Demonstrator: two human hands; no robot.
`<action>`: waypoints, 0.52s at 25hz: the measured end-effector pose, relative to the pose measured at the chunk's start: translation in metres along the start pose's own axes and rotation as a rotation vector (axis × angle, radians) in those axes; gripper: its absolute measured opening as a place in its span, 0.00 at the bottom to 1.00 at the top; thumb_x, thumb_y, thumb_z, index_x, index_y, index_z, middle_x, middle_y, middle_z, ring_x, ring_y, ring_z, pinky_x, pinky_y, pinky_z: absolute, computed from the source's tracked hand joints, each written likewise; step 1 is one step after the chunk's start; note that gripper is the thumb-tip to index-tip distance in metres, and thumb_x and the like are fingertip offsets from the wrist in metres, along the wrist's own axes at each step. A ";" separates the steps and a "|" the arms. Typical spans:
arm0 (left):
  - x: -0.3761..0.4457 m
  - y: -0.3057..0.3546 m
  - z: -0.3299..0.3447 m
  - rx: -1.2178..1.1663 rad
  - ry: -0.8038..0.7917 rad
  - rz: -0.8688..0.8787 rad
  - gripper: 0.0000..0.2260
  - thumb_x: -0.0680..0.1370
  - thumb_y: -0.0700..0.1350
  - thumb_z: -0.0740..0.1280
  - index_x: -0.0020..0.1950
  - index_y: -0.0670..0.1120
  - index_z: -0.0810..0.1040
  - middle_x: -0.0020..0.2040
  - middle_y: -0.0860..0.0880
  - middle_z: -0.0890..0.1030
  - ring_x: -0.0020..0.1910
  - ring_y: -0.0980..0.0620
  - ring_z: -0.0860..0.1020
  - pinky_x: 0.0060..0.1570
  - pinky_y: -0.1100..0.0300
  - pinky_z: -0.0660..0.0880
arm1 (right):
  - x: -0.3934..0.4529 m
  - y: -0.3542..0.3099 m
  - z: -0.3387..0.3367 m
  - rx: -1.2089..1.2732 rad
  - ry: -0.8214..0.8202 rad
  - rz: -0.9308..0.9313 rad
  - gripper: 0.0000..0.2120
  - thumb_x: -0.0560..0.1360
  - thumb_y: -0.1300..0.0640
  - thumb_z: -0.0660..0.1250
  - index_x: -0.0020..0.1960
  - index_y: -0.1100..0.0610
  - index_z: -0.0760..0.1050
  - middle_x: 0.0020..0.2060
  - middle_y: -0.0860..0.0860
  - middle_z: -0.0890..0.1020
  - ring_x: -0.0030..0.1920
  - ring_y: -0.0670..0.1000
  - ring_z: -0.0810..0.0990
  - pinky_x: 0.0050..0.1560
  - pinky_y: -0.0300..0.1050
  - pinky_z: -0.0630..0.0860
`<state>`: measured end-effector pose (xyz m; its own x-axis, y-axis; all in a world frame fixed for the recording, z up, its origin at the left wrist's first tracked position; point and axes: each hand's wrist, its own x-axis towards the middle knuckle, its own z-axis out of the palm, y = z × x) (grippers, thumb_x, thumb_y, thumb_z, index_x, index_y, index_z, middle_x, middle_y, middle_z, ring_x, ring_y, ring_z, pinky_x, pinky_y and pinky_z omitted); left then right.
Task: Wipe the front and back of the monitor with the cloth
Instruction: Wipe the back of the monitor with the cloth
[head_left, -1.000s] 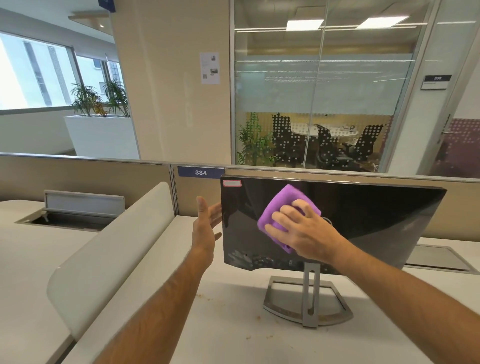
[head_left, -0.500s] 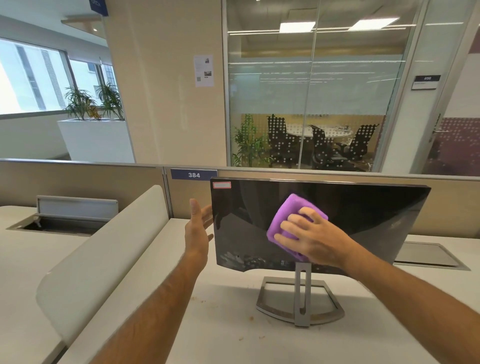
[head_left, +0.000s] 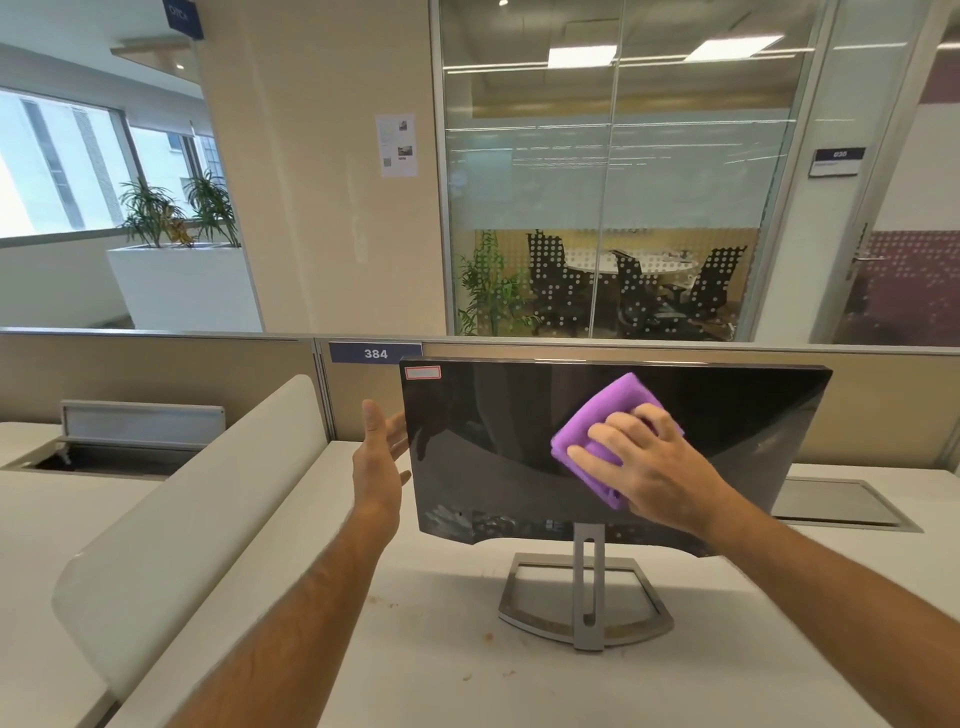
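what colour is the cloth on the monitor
Purple. The cloth under the right hand shows clearly in the head view, against the dark monitor.

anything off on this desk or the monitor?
Small brown crumbs or stains dot the white desk left of and before the monitor's stand. Monitor itself looks undamaged and upright.

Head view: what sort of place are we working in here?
Most likely an open-plan office. The monitor stands on a white desk against a partition with a numbered tag, 384, and behind it is a glass-walled meeting room with chairs around a table.
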<state>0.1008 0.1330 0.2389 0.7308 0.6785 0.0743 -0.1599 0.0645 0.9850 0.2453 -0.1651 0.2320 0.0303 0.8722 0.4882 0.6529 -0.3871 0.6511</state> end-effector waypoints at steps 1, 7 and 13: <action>0.000 0.000 0.001 0.000 0.008 0.002 0.28 0.73 0.73 0.47 0.59 0.60 0.77 0.68 0.51 0.76 0.68 0.45 0.73 0.69 0.36 0.63 | -0.008 -0.005 0.002 -0.001 -0.046 -0.106 0.33 0.65 0.56 0.78 0.67 0.55 0.71 0.60 0.58 0.77 0.59 0.61 0.75 0.61 0.61 0.73; -0.001 -0.001 0.004 0.018 0.030 0.006 0.30 0.72 0.74 0.47 0.60 0.60 0.77 0.68 0.51 0.77 0.67 0.45 0.73 0.68 0.36 0.64 | -0.022 0.013 0.002 -0.007 -0.016 0.030 0.31 0.68 0.57 0.75 0.68 0.55 0.70 0.61 0.58 0.75 0.60 0.61 0.73 0.62 0.61 0.71; -0.002 -0.001 0.006 0.025 0.039 0.010 0.29 0.73 0.73 0.47 0.59 0.60 0.77 0.68 0.51 0.77 0.68 0.44 0.73 0.68 0.35 0.63 | -0.053 0.005 0.007 -0.008 -0.191 -0.228 0.37 0.62 0.55 0.81 0.67 0.54 0.70 0.59 0.57 0.77 0.57 0.60 0.77 0.60 0.61 0.74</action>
<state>0.1039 0.1275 0.2386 0.7026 0.7073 0.0781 -0.1495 0.0394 0.9880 0.2519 -0.2113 0.2050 0.0259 0.9772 0.2108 0.6532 -0.1762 0.7364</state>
